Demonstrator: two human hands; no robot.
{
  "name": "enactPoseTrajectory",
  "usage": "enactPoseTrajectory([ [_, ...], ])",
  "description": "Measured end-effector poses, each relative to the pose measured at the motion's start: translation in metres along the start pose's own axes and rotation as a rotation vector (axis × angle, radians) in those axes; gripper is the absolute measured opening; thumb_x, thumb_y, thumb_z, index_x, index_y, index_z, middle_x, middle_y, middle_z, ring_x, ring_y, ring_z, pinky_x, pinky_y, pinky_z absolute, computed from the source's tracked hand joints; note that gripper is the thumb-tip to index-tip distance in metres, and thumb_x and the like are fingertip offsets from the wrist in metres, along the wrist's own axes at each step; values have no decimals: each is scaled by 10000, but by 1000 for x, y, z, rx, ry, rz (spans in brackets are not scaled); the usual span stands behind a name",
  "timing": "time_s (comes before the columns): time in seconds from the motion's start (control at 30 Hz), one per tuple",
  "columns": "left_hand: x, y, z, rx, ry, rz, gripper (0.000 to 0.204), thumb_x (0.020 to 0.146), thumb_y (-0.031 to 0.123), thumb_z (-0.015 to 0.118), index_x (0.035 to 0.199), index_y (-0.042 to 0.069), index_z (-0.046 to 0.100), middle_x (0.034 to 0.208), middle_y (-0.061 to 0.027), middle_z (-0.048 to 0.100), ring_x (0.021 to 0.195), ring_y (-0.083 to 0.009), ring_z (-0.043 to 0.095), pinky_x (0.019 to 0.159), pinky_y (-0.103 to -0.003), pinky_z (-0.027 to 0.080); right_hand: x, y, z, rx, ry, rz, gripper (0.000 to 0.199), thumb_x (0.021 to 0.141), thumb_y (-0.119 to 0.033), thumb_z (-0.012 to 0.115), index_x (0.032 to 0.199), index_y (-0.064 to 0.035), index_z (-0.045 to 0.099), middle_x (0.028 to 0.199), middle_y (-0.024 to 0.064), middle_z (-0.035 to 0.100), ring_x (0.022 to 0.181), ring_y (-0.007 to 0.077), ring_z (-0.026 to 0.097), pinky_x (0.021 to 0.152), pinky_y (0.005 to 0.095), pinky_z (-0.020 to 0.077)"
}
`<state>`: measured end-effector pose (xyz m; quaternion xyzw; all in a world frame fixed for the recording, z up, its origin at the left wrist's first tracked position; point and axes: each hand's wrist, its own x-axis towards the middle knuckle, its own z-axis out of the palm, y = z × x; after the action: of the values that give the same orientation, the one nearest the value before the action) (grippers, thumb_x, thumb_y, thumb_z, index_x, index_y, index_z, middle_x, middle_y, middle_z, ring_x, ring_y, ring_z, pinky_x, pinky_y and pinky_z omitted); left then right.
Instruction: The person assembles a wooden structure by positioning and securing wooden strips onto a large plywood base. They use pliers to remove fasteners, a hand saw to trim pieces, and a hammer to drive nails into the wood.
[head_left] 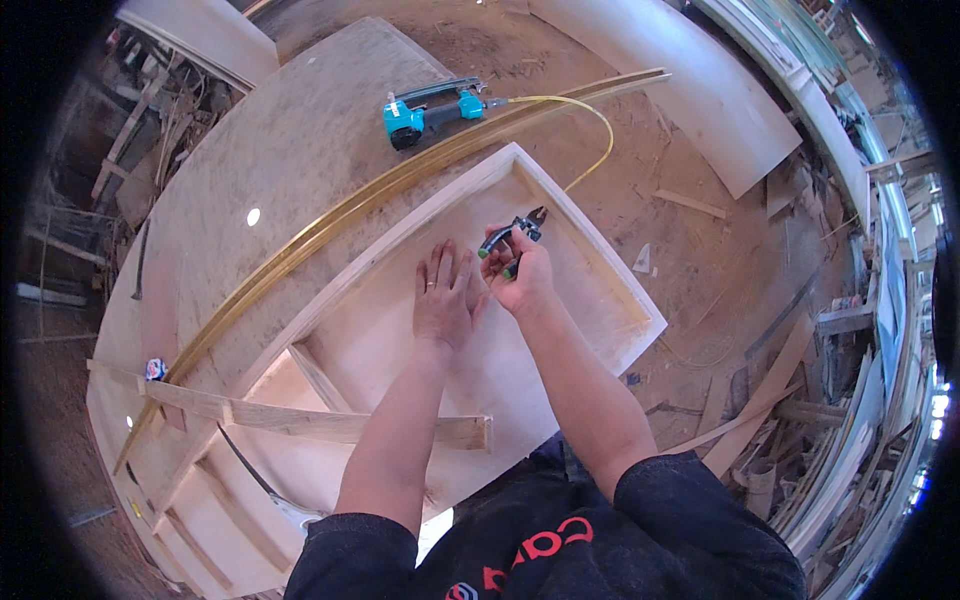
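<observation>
My left hand [444,298] lies flat, fingers spread, on the pale panel inside a shallow wooden frame [410,222]. A ring shows on one of its fingers. Just to its right, my right hand [520,275] grips a pair of pliers [530,226] with dark handles tipped in green. The jaws point up and away, toward the frame's far right corner, and seem to be above the panel. Anything small in the jaws is too fine to make out. Inner dividers [318,378] split the frame into compartments.
A teal nail gun [404,122] with a yellow air hose [610,135] rests on the table [330,90] beyond long gold-coloured strips [300,242]. One loose board [350,428] crosses the frame near my left forearm. Wood scraps [740,420] litter the floor at right.
</observation>
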<state>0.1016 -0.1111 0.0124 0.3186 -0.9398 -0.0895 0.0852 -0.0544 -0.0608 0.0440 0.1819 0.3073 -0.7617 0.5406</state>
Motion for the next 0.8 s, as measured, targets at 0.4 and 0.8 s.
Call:
enactPoseTrajectory([
  [0.4,-1,1,-2,-8,-41,-20,777,942,427,638,1603,134,352,1703,-146,241,1584,-326,197,1283,-539,139,13,8,16,122,83,-100,229,1092,-250,500,1066,-79,650,1036,73,724,867,218,656,849,403,523],
  [0.8,2,9,-13,-23,-23,4,859,927,402,670,1621,76,284,1678,-184,275,1566,-353,233,1278,-546,150,29,13,29,343,88,-187,207,1099,-212,472,967,-66,537,857,78,578,759,217,576,681,377,517],
])
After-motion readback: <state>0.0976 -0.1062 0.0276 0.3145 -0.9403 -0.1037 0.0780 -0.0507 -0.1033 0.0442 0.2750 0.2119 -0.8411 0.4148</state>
